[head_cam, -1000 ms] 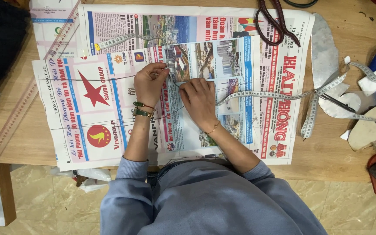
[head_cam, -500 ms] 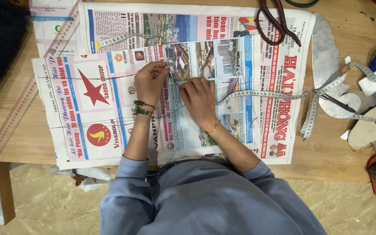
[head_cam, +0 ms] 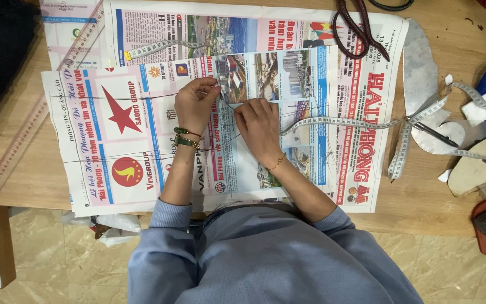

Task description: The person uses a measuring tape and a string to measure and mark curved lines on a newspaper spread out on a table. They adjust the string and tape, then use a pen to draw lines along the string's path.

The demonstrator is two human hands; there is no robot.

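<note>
While the blue sleeves (head_cam: pixel 265 259) stay as before, both hands have hardly moved: the left hand (head_cam: pixel 197 104) pinches a thin pencil (head_cam: pixel 224 101) at 12 o'clock, the right hand (head_cam: pixel 259 126) presses flat on the newspaper (head_cam: pixel 119 169), gripping nothing; beyond, at 2 o'clock, lie the scissors (head_cam: pixel 358 28).

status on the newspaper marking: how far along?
Done: several thin lines already cross the newspaper sheets, and the measuring tape lies stretched across them. In hand: the left hand pinches a thin pen-like tool on the page while the right hand presses flat beside it. Left: no cuts show in the marked sheet; the scissors lie untouched at the table's far edge.
</note>
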